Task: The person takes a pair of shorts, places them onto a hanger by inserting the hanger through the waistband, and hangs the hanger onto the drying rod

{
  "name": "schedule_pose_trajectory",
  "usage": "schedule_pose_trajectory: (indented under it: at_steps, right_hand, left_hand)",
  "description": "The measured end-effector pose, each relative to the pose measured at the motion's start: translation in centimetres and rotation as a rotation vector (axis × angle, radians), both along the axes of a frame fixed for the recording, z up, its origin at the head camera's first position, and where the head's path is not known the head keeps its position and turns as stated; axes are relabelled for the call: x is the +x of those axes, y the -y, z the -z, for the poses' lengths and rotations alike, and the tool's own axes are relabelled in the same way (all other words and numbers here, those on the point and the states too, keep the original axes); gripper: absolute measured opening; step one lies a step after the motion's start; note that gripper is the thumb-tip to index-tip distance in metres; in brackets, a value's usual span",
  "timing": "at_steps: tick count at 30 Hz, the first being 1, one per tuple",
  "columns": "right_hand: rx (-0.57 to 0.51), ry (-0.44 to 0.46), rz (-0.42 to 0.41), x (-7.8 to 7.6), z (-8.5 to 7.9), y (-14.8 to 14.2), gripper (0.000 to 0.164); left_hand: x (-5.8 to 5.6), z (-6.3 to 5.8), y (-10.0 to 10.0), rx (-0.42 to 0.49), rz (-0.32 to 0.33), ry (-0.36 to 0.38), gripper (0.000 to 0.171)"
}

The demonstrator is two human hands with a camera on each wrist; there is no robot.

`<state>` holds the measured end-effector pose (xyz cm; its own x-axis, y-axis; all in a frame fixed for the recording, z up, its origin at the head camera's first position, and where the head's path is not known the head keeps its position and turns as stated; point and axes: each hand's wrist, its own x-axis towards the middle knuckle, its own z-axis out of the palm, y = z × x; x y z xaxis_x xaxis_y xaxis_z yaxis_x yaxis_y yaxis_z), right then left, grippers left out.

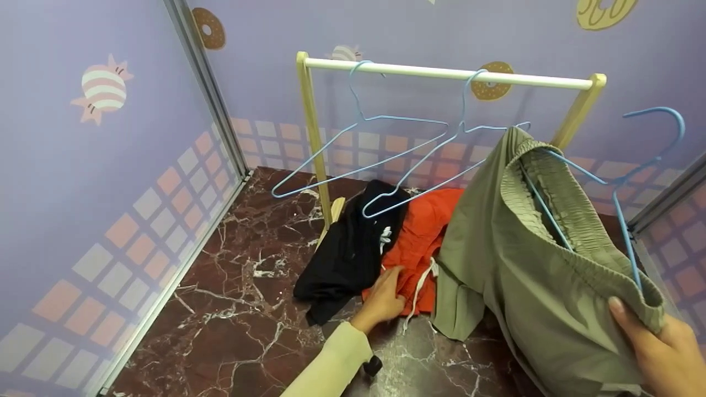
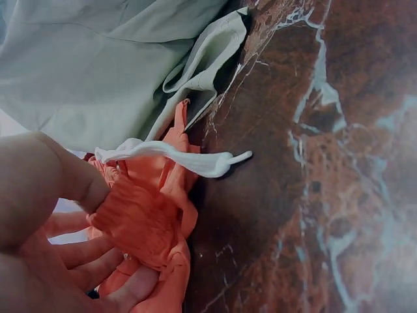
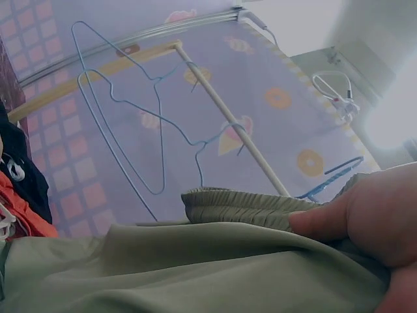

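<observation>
Olive garment [image 1: 513,264], orange-red cloth [image 1: 422,231], black bundle [image 1: 345,253], blue hanger [image 1: 664,110]; white-veined floor [image 1: 237,320], apparently maroon.

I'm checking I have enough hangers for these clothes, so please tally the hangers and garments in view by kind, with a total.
Blue hangers: 3 (two on the white rail, one inside the waist of the green garment)
Garments: 3 (the green one, a black garment, a red-orange garment)
Total: 6

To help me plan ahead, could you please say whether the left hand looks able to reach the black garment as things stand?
Probably yes: the near part of the black garment lies uncovered beside the left hand, though its fingers pinch the orange garment.
</observation>
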<state>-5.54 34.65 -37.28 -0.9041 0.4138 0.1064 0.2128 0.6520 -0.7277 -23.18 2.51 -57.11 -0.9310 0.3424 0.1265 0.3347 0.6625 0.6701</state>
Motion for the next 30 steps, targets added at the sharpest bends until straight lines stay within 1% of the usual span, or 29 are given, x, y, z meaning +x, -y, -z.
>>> schedule_pose_trajectory:
  at_steps: [5, 10, 13, 18, 20, 24, 30]
  right_hand:
    - [0.023, -0.012, -0.091, -1.0, 0.0, -0.1, 0.034]
    - [0.026, -0.011, -0.154, -2.0, -0.3, 0.1, 0.04]
    - [-0.003, -0.022, -0.142, -2.5, -0.6, 0.5, 0.037]
    - [-0.093, -0.054, -0.104, -3.6, -1.0, 1.2, 0.018]
    - [-0.118, -0.051, -0.125, -4.0, -1.2, 1.3, 0.016]
    - [-0.126, -0.056, -0.147, -4.7, -1.5, 1.7, 0.016]
    - [-0.121, -0.07, -0.13, -5.8, -1.9, 1.9, 0.012]
  left_hand:
    - [0.0, -0.2, 0.3, 0.019, 0.002, -0.005, 0.061]
    - [0.1, -0.5, 0.5, 0.024, 0.017, -0.01, 0.057]
    - [0.1, -0.6, 0.6, 0.031, 0.03, -0.002, 0.056]
    - [0.4, -0.7, 0.7, 0.023, 0.053, 0.013, 0.056]
    - [0.5, -0.8, 0.8, 0.022, 0.057, 0.007, 0.056]
    - [0.6, -1.0, 0.8, 0.033, 0.043, -0.016, 0.054]
    - [0.8, -1.5, 0.9, 0.061, 0.01, -0.024, 0.048]
